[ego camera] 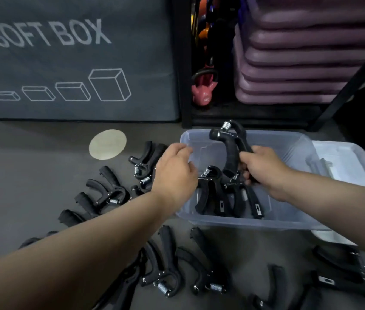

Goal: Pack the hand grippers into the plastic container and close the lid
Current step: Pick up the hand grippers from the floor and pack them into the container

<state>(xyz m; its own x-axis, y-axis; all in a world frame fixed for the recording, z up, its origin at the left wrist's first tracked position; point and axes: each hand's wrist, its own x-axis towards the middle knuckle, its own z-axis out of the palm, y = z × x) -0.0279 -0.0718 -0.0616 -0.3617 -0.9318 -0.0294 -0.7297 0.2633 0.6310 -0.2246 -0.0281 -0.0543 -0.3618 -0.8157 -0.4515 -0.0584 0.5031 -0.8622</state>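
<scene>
Gripping hand gripper (230,148), right hand (261,168); left hand (175,173) relaxed.

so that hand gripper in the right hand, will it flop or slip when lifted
Probably stiff: the hand gripper stands upright from the right hand without sagging. Its matte black handles likely resist slipping. The curved shape and coil spring suggest it would lie flat rather than roll.

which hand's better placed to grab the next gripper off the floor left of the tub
Left, likely. The left hand looks empty and sits beside the floor grippers by the left wall of the plastic container. The right hand grips a hand gripper above the container.
</scene>
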